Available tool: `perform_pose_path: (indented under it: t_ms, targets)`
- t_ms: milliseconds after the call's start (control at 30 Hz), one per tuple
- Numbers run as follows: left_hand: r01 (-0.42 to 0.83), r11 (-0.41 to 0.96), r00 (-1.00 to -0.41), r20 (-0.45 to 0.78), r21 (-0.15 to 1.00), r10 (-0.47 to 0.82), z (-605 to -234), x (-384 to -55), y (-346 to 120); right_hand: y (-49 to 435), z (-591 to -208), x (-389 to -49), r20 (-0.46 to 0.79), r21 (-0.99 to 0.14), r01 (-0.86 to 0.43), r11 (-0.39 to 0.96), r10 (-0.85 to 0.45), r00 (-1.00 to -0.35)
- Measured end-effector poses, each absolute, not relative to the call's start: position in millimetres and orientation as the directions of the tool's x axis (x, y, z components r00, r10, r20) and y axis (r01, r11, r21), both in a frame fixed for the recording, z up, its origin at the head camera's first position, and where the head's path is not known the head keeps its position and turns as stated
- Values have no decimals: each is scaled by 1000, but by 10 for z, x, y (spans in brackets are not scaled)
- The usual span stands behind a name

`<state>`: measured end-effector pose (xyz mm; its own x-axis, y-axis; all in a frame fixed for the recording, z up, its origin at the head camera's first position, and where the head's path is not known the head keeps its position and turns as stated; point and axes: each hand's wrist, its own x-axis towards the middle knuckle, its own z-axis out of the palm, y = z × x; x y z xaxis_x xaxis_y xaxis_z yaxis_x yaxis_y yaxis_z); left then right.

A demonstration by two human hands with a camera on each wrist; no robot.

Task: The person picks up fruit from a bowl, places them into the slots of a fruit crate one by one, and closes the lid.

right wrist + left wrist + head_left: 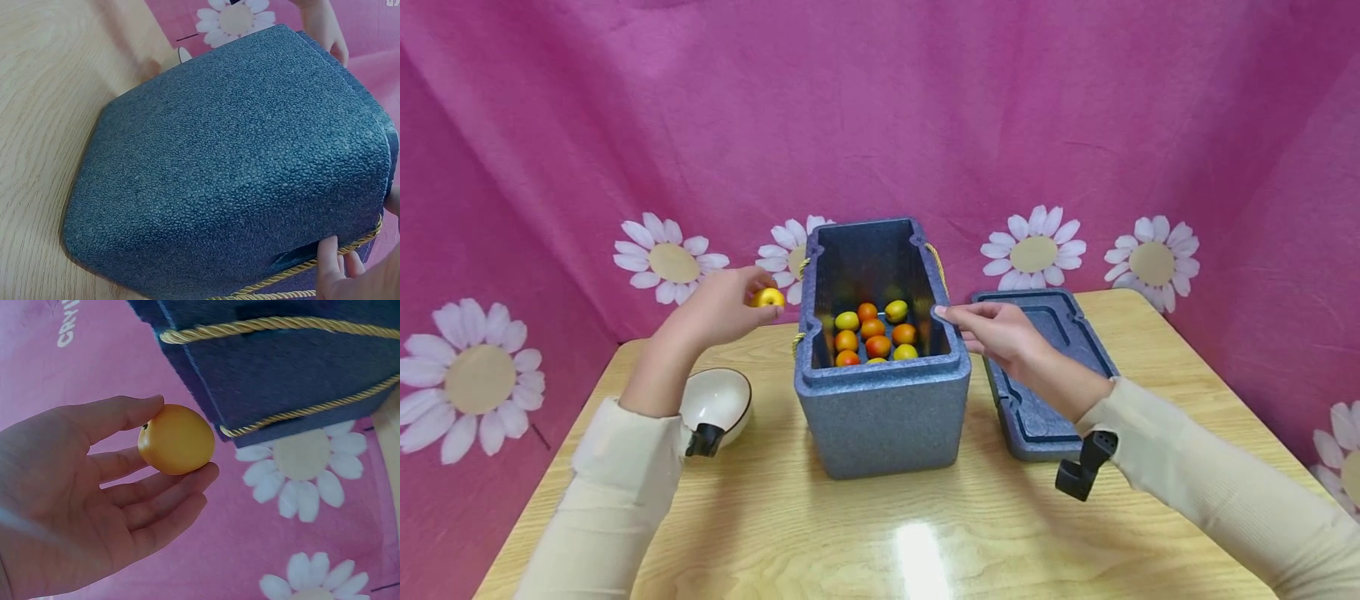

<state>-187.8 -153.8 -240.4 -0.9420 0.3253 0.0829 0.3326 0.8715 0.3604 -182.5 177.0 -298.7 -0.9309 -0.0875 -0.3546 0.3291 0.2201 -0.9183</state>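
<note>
My left hand pinches a round yellow fruit between thumb and fingertips, in the air left of a deep grey foam box. A small dark spot marks the fruit's end in the left wrist view. The box stands uncovered on the table, with several yellow and orange-red fruits on its floor; its front wall hides part of the nearest ones. At the box's right rim, my right hand grips the edge, thumb on top and fingers against the outer side near a yellow rope handle.
A white bowl with a dark rim stands left of the box, under my left forearm. To the right lies the grey box lid, beneath my right forearm. A pink curtain with white flowers hangs behind the wooden table.
</note>
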Motion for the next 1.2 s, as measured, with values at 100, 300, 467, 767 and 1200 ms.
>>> perform_pose_path:
  t_ms: [100, 300, 467, 767, 1200]
  targets:
    - [329, 872, -943, 78, 363, 324, -2335, -1902, -1465, 1781, -2991, -1823, -358, -916, 332, 226, -85, -930]
    - [319, 864, -946, 73, 390, 317, -2198, -1954, -1302, 1789, -3014, -1820, -355, -916, 329, 229, -85, -931]
    - [332, 862, -940, 62, 384, 335, -2055, -2003, -1153, 1785, -3028, -1811, -353, -918, 327, 225, -86, -932]
    - [379, 841, -917, 32, 387, 398, -1706, -2204, -840, 1807, -3010, -1807, -359, -915, 331, 231, -89, -929]
    - [347, 825, -922, 1, 446, 387, -1574, -2570, -583, 1800, -3005, -1820, -342, -922, 313, 227, -101, -934]
